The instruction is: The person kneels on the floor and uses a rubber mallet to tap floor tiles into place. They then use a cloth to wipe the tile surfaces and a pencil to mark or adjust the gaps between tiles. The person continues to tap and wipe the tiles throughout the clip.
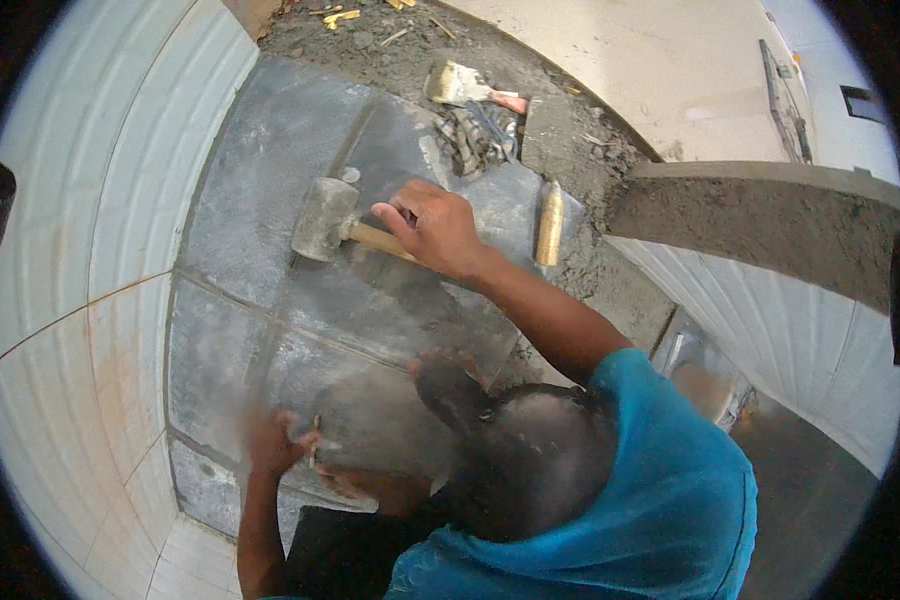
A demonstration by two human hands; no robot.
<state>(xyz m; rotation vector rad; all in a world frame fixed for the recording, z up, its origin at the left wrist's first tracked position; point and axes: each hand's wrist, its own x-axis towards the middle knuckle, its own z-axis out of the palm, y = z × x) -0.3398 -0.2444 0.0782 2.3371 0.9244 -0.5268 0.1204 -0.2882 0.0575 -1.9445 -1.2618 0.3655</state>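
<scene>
My right hand (pixel 432 228) is closed around the wooden handle of a mallet (pixel 327 220). Its grey, dusty block head rests on or just over the dark grey floor tiles (pixel 245 180), beside a small pale round lump (pixel 350 175). Low on the left, my left hand (pixel 278 443) is close to the tiles, partly smeared by motion. Its fingers are bent together at a small yellowish sliver (pixel 315 442), whose kind I cannot make out. My bent leg and feet cover part of the tiled floor between the hands.
A gold, pointed cylinder (pixel 550 225) lies right of my right hand. Beyond it are a crumpled striped cloth (pixel 475 142) and a mortar-crusted brush-like tool (pixel 460 85). Rough grey mortar (pixel 370 45) spreads at the far side. Pale tiled wall (pixel 135 190) rises at left; a ledge (pixel 760 200) juts in at right.
</scene>
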